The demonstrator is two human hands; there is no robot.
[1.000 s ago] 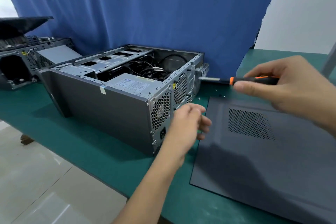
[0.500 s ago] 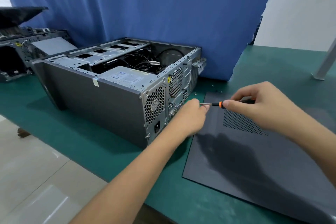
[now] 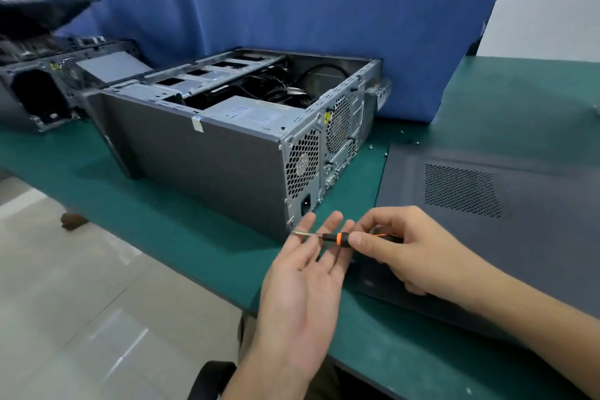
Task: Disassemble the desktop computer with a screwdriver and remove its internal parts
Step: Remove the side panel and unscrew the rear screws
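The screwdriver (image 3: pixel 328 235) is pinched by the right hand (image 3: pixel 409 250), its shaft laid across the spread left hand (image 3: pixel 305 273), just beside the open computer (image 3: pixel 227 146) on the desk (image 3: pixel 181 237). Loose screws (image 3: pixel 409 141) could be swept off.

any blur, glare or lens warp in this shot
Head view: wide-angle warp bows the green table edge and the blue curtain; soft window glare streaks the floor tiles; the computer case stays sharp, the second case at far left looks smeared.
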